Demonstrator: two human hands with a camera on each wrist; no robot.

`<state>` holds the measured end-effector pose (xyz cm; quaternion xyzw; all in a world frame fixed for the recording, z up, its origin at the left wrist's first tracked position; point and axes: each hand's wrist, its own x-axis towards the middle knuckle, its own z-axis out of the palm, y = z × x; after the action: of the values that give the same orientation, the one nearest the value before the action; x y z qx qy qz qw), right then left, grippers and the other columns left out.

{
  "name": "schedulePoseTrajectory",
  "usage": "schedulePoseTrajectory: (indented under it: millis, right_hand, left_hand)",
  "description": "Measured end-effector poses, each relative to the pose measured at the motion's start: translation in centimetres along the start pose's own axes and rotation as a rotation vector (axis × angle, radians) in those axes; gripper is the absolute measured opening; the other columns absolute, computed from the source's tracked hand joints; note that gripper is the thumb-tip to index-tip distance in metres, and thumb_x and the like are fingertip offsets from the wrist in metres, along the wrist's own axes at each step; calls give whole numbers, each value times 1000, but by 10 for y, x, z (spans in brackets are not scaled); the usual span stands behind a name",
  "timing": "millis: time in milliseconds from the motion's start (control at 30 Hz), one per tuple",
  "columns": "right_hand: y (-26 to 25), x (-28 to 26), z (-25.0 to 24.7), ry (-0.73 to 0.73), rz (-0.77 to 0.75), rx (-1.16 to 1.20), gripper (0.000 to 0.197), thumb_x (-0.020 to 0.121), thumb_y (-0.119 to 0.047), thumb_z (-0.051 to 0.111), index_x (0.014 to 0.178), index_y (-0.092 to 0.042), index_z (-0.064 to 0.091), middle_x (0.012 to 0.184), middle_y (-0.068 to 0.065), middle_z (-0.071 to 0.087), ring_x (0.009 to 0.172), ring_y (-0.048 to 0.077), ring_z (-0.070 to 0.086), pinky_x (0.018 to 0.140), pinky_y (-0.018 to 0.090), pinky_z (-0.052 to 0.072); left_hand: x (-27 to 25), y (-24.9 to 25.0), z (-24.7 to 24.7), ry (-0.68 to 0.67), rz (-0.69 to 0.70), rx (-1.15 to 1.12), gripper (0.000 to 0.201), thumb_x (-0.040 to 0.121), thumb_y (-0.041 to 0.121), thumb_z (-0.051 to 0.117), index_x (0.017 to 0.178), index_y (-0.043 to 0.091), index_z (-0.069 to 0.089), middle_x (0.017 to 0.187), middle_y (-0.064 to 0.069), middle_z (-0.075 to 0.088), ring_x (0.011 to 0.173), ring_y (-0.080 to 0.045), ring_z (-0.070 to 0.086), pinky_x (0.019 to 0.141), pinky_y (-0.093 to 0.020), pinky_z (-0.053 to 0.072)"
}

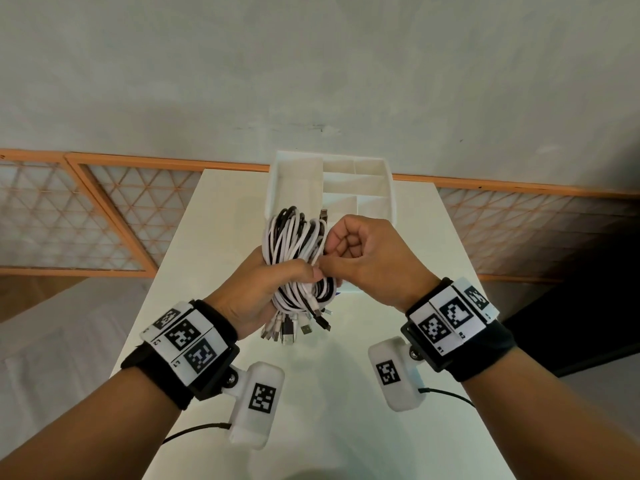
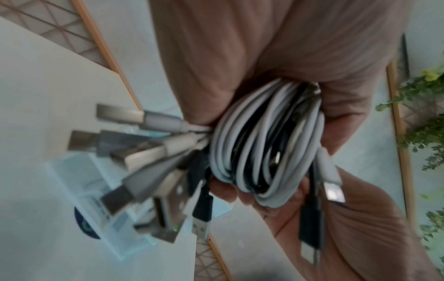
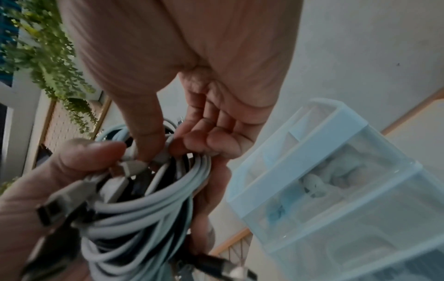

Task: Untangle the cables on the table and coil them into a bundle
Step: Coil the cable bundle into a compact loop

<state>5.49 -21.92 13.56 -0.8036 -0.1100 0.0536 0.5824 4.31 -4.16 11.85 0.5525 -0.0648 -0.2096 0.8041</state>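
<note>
Above your white bench (image 1: 207, 216) and its compartmented organizer box (image 1: 360, 178), your left hand (image 1: 263, 289) clasps the coiled USB cable bundle (image 1: 298, 251). Your right hand (image 1: 367, 258) pinches one strand. Only the left wrist view shows the plugs (image 2: 134, 152) up close.

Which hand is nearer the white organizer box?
Right. The right hand is directly in front of the white organizer box, overlapping its near edge in the head view. The left hand grips the cable bundle lower, nearer the person.
</note>
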Motion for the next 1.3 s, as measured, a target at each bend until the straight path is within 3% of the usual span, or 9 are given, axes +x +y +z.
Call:
schedulePoseTrajectory:
  millis: [200,333,533,667,733,933,1067,1167,1300]
  right_hand:
    - [5,-6,11,152,-136,-183,27,76,-13,85,75,-5,59,59,-6,52,50,4,43,51,17,39]
    - [8,-9,17,178,-287,-287,14,76,0,74,81,-4,61,63,-1,59,53,8,49,50,25,44]
    - [-5,-11,11,10,-129,-154,20,80,-9,66,99,-12,64,76,-8,64,57,3,54,56,22,46]
    - [-9,-2,-1,-42,60,92,34,66,-38,59,93,-22,72,85,-4,67,63,8,52,60,26,41]
    - [-10,-1,-3,-49,56,139,38,82,-46,47,91,-22,74,83,-3,66,61,15,49,60,31,37]
    - [-7,-12,6,1,18,122,23,102,-22,54,109,-18,75,71,-7,52,61,19,43,60,33,36]
    - [-9,-15,16,68,14,179,14,95,-8,64,97,-8,78,70,33,55,54,31,43,57,43,43]
    - [-11,-14,17,79,11,160,15,89,9,60,87,1,73,62,17,64,54,24,61,61,41,57]
    - [-12,-10,9,82,18,207,21,81,23,57,90,5,64,60,8,67,54,24,68,59,38,62]
  left_hand:
    - [0,-2,-1,-23,-11,-30,29,74,-2,60,99,3,74,94,-17,73,89,-28,71,75,-37,59]
    - [0,-3,1,-8,-9,-61,29,79,4,64,107,4,71,99,-17,73,91,-28,71,74,-39,59]
    - [4,-4,3,67,64,-88,24,81,-1,62,101,8,72,97,-16,72,91,-29,71,73,-39,60]
    - [7,0,1,53,133,-18,24,77,-1,59,88,15,74,88,-10,67,85,-23,66,75,-34,57]
    - [7,1,0,12,134,-4,23,79,1,60,95,13,71,92,-8,66,87,-21,65,78,-33,54]
    - [3,3,1,50,147,-7,22,87,22,67,104,12,75,102,-12,73,97,-25,70,80,-34,58]
    - [4,1,4,40,177,63,22,87,25,68,98,8,74,86,-20,70,81,-32,69,74,-40,57]
    - [5,-2,4,46,164,60,34,86,20,69,108,-6,65,80,-21,64,74,-29,63,73,-41,53]
    - [5,-3,5,25,143,90,32,84,15,73,111,3,64,88,-7,70,79,-23,67,79,-41,51]
